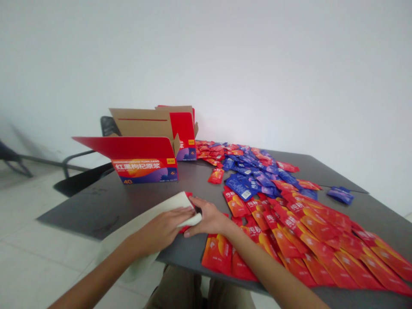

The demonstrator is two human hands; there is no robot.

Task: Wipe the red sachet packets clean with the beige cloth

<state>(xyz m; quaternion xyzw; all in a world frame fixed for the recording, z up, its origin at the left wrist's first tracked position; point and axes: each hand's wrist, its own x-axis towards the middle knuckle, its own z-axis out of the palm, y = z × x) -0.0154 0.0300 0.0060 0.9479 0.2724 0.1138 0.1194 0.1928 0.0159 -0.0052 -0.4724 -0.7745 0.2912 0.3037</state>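
Observation:
My left hand [165,227] presses a pale cream cloth [157,211] against a red pouch, its fingers stretched across the folded fabric. The cloth trails off the table's front edge toward the lower left. From the other side my right hand [210,218] closes on the red pouch [189,194], thumb below and fingers above. Most of this pouch is hidden by the cloth and my hands; only red edges show. Just right of my hands lie red-orange pouches [217,253], overlapping in rows along the near side of the table.
An open red carton [144,169] stands at the left of the dark table [128,206], flaps raised. Behind it is a second open carton [183,128]. Blue pouches [240,186] and red ones are heaped farther back. One blue pouch [340,195] lies apart at right. A black chair [82,176] stands left.

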